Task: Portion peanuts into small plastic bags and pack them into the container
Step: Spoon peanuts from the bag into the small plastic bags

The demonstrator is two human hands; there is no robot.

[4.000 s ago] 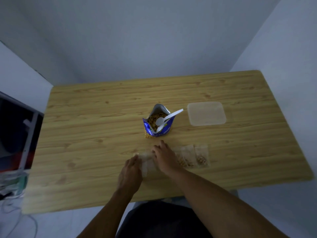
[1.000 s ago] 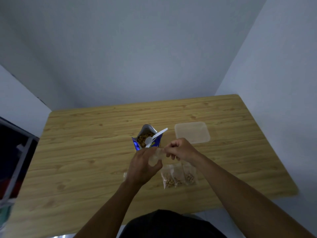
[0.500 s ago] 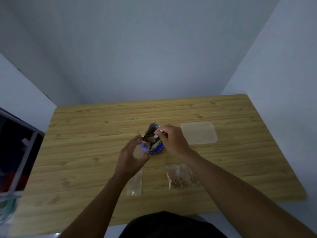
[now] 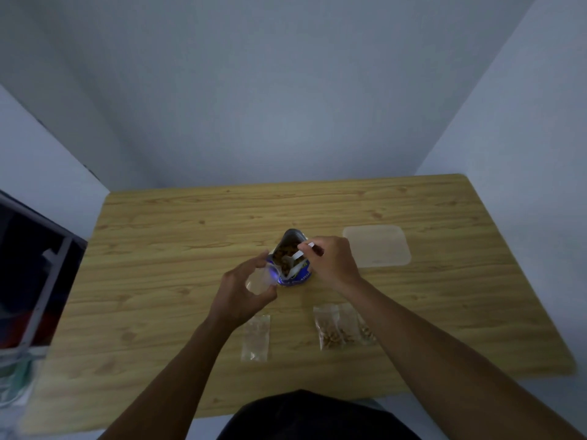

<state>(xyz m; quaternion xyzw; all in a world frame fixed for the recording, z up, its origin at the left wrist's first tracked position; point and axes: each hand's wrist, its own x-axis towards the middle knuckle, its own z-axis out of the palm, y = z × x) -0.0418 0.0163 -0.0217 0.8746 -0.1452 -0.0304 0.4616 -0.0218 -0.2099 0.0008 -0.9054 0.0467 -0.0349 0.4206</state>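
The wooden counter carries a translucent container at the far right. At the centre stands the blue peanut pouch. My left hand grips a small clear bag just left of it. My right hand pinches the white spoon dipped into the peanuts. The filled bags lie near right and an empty bag lies near left.

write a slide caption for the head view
Right hand holds a white plastic spoon in the blue foil peanut bag; left hand holds a small clear plastic bag.
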